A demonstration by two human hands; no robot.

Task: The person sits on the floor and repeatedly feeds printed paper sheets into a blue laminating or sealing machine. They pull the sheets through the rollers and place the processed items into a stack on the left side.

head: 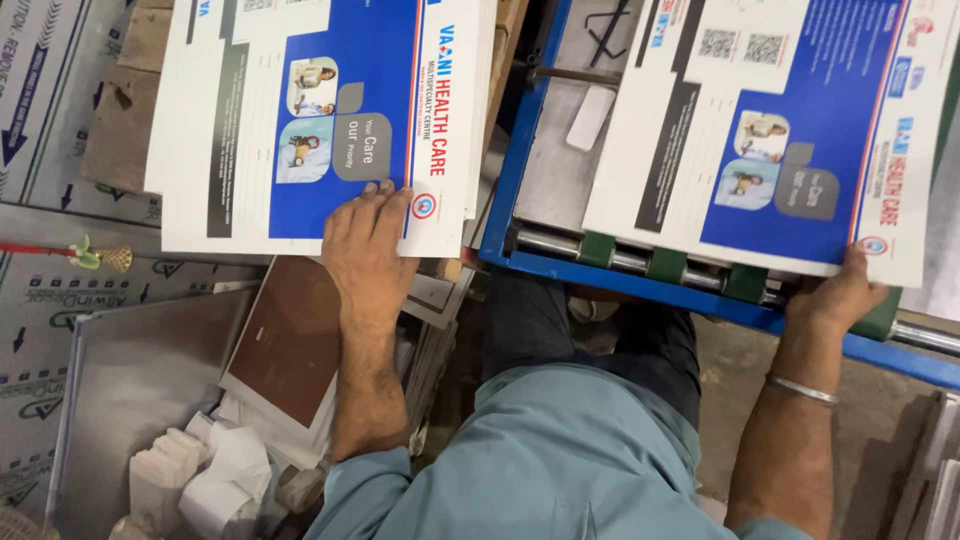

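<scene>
Left hand [365, 240] pressing flat, fingers spread, on the stacked sheets [310, 120]; right hand [838, 295] pinching the thin, floppy-looking printed sheet [770, 130] at its near edge.

The left hand [365, 240] lies on the near edge of the left sheet stack [300, 120]; the right hand [838, 295] grips the near right corner of the sheet [760, 130] on the machine bed [555, 150].

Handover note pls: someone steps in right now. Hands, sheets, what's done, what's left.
Left hand: flat, palm down on the near edge of the printed sheet stack at left, not gripping.
Right hand: holds the near corner of the single printed sheet lying on the blue machine bed, over the green rollers.
Done: one sheet on the bed.
Left: the stack looks thick; many sheets remain.
</scene>
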